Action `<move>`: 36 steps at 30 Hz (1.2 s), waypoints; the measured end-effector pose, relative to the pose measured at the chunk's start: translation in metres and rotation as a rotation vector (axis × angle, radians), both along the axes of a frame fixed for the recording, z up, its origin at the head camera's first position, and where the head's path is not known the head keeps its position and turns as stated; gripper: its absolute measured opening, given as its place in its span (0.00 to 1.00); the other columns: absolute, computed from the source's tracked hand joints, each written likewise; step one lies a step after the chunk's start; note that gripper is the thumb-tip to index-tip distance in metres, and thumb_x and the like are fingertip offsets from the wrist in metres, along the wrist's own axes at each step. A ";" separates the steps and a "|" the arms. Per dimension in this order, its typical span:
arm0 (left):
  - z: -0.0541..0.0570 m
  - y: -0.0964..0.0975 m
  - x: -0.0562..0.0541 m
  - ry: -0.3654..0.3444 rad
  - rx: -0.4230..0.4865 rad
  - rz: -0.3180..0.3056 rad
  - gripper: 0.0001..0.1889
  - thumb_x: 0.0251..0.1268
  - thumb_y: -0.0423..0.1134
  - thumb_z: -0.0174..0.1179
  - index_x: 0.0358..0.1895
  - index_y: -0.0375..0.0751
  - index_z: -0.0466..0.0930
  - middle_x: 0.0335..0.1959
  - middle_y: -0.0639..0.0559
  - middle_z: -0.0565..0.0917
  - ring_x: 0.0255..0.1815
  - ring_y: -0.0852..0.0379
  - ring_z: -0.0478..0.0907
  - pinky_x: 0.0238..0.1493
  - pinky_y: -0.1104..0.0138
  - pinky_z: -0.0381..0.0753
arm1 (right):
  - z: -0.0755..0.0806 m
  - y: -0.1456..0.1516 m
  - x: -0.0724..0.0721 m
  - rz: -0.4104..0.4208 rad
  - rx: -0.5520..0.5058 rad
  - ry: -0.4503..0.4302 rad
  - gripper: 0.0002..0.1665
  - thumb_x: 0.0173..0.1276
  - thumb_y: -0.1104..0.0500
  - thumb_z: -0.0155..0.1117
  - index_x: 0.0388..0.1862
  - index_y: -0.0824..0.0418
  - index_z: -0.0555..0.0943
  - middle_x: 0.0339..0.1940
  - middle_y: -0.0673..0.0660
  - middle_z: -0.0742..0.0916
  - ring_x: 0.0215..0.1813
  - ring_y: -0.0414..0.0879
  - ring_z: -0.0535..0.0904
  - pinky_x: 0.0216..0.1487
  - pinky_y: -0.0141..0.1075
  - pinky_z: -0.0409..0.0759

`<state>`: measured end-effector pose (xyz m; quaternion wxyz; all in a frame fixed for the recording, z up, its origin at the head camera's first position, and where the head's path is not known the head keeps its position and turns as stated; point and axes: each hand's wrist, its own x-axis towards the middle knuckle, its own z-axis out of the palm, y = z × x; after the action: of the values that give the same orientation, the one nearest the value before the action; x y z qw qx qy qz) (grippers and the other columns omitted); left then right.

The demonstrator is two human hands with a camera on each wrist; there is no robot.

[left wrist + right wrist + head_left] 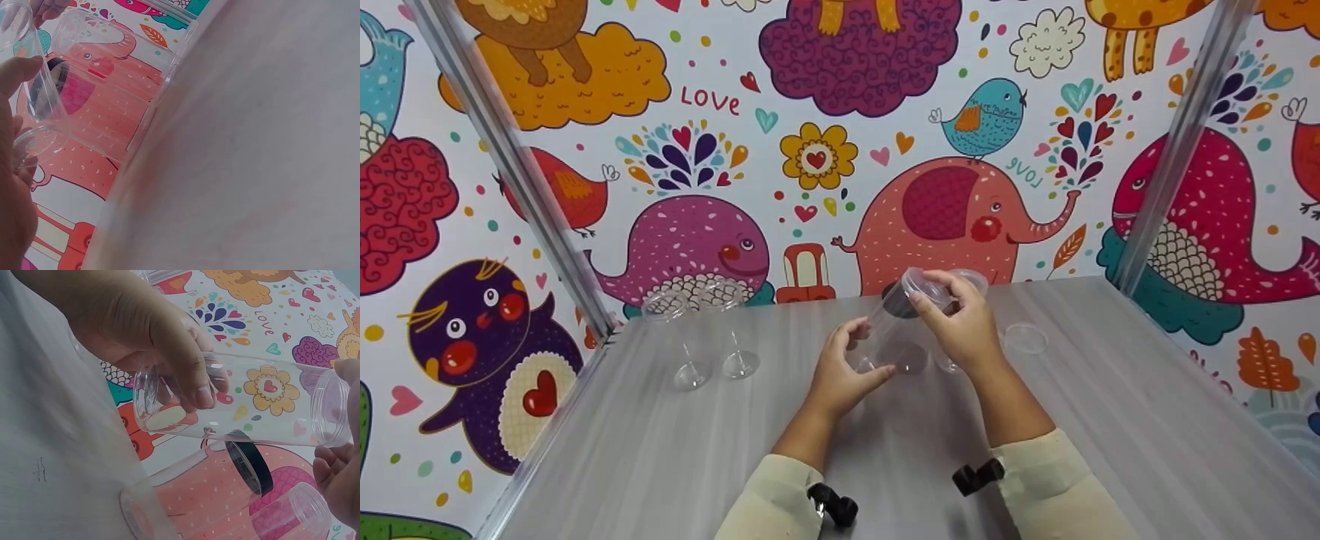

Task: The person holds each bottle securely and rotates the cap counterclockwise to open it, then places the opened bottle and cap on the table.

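Observation:
Between both hands a clear plastic jar is tilted, its ridged mouth toward the right hand. My left hand grips the jar near its base, thumb on one side and fingers on the other. At the mouth end, my right hand pinches the rim between thumb and fingers. Just behind stands a clear jar with a black lid. Beside that one is another clear jar, partly hidden by the right hand in the head view. A clear round disc lies on the table to the right.
Two clear jars stand at the back left of the grey table. A wall with printed cartoon animals rises behind the table. Metal posts stand at both sides.

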<state>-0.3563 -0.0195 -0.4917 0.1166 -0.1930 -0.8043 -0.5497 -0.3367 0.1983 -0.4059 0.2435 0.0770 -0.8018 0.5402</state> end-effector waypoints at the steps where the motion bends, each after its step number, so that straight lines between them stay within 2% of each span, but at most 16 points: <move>1: 0.000 0.000 0.000 0.000 0.002 0.001 0.46 0.52 0.57 0.82 0.75 0.59 0.70 0.68 0.57 0.80 0.71 0.55 0.77 0.76 0.52 0.80 | 0.000 0.000 0.000 -0.004 0.002 0.002 0.29 0.71 0.39 0.74 0.67 0.46 0.83 0.58 0.56 0.85 0.47 0.52 0.81 0.42 0.32 0.88; 7: 0.000 -0.002 -0.001 -0.006 0.027 0.004 0.47 0.51 0.56 0.83 0.75 0.56 0.70 0.69 0.53 0.80 0.70 0.54 0.76 0.76 0.46 0.78 | 0.002 0.000 0.000 -0.019 -0.025 0.034 0.29 0.73 0.41 0.72 0.68 0.49 0.82 0.60 0.57 0.85 0.46 0.50 0.79 0.38 0.31 0.84; 11: 0.000 -0.003 -0.002 -0.013 0.040 0.015 0.47 0.50 0.57 0.83 0.75 0.55 0.70 0.68 0.53 0.80 0.70 0.54 0.75 0.77 0.45 0.77 | 0.002 0.000 0.000 0.007 -0.055 0.068 0.27 0.75 0.45 0.71 0.69 0.50 0.81 0.59 0.56 0.84 0.46 0.50 0.79 0.39 0.30 0.83; 17: -0.001 -0.007 -0.005 -0.020 0.062 0.050 0.47 0.51 0.59 0.82 0.75 0.57 0.69 0.70 0.57 0.79 0.75 0.52 0.73 0.80 0.41 0.72 | 0.002 0.002 0.000 0.040 -0.104 0.060 0.25 0.79 0.50 0.64 0.71 0.52 0.78 0.65 0.56 0.80 0.58 0.48 0.77 0.50 0.29 0.82; 21: -0.002 -0.011 -0.009 -0.007 0.065 0.094 0.45 0.53 0.59 0.80 0.75 0.55 0.69 0.71 0.58 0.78 0.77 0.49 0.69 0.79 0.37 0.70 | 0.002 0.004 0.000 0.046 -0.121 0.058 0.25 0.80 0.52 0.61 0.73 0.53 0.76 0.66 0.57 0.78 0.60 0.47 0.75 0.53 0.31 0.79; 27: -0.004 -0.018 -0.013 -0.020 0.089 0.128 0.46 0.54 0.64 0.79 0.74 0.55 0.70 0.72 0.59 0.78 0.76 0.52 0.68 0.79 0.39 0.73 | 0.002 0.009 -0.002 0.025 -0.104 0.102 0.26 0.78 0.52 0.65 0.72 0.54 0.78 0.62 0.58 0.81 0.58 0.47 0.74 0.47 0.32 0.77; 30: -0.006 -0.023 -0.015 -0.025 0.100 0.161 0.45 0.54 0.63 0.79 0.74 0.57 0.70 0.72 0.59 0.78 0.76 0.51 0.70 0.79 0.43 0.74 | 0.004 0.014 -0.001 0.008 -0.094 0.098 0.27 0.77 0.50 0.67 0.72 0.53 0.78 0.61 0.57 0.82 0.57 0.49 0.73 0.43 0.33 0.77; 36: -0.013 -0.037 -0.022 -0.036 0.118 0.264 0.45 0.56 0.57 0.80 0.75 0.49 0.70 0.74 0.51 0.78 0.77 0.43 0.73 0.81 0.46 0.73 | 0.002 0.030 -0.001 0.010 -0.107 0.066 0.33 0.75 0.50 0.71 0.75 0.53 0.74 0.69 0.54 0.81 0.61 0.48 0.73 0.50 0.31 0.78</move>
<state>-0.3781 -0.0567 -0.5046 0.1847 -0.0687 -0.7909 -0.5794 -0.3376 0.2282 -0.4037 0.2709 0.0859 -0.7630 0.5805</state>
